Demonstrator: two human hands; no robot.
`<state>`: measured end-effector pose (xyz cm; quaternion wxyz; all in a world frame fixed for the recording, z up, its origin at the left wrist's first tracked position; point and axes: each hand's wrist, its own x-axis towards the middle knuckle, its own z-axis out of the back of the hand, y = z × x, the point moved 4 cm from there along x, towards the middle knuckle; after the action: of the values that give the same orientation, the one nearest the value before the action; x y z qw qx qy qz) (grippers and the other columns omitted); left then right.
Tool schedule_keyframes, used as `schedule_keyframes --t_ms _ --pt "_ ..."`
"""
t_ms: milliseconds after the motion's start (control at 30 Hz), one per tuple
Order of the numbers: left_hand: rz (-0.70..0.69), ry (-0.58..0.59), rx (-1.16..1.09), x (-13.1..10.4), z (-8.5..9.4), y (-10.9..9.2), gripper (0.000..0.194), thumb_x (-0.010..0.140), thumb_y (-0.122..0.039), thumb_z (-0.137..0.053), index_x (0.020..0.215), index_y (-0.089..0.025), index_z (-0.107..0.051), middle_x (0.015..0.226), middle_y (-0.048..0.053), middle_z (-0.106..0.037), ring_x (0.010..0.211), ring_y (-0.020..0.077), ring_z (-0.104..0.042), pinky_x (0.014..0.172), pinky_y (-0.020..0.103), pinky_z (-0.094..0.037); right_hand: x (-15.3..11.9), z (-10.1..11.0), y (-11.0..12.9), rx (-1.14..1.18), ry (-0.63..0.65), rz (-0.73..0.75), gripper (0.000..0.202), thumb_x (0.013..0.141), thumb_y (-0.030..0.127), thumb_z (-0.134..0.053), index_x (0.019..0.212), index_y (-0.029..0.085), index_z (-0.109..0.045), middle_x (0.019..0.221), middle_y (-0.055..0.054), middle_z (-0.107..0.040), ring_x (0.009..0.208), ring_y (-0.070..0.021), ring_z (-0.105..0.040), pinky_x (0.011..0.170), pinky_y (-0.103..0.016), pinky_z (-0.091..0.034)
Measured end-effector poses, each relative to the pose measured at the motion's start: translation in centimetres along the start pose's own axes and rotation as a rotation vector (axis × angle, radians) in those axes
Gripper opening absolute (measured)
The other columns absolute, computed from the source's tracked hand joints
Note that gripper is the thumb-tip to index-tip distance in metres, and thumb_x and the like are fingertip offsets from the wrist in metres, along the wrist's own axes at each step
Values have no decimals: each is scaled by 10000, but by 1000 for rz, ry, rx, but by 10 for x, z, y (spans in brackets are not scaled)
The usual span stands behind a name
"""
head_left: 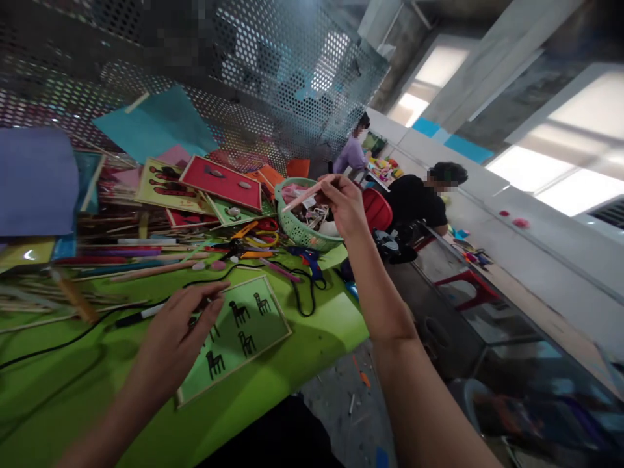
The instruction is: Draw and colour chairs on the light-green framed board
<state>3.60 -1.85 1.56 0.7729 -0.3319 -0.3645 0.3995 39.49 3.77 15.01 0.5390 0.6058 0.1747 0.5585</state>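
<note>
My right hand [345,203] is closed on a thin pale pink stick [306,197], held slantwise above a green plastic basket [287,224]. Small mixed items lie in that basket, too jumbled to name singly. Over the left part of a green card [263,305] hovers my left hand [188,325]. Its fingers are loosely bent, with the thumb apart, and nothing shows in them. The card has a pale stick border and several black chair drawings. Part of it is hidden behind my left hand. Close by lies a black-and-white marker [146,314].
A blue glue gun [308,260] and its black cord lie beside the basket. Orange-handled pliers [246,240], sticks and a framed red card [221,182] crowd the back. A perforated metal panel [273,84] stands behind. Two people sit farther off, one in black [414,201].
</note>
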Motion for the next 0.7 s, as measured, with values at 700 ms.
schedule_keyframes --t_ms 700 --pt "-8 207 355 -5 -15 -21 341 1116 -400 -413 912 -213 -614 859 114 -697 887 317 -685 894 440 -506 -165 -116 1 428 81 -432 475 851 661 -834 720 235 -669 557 61 -519 481 -86 -388 439 -239 -294"
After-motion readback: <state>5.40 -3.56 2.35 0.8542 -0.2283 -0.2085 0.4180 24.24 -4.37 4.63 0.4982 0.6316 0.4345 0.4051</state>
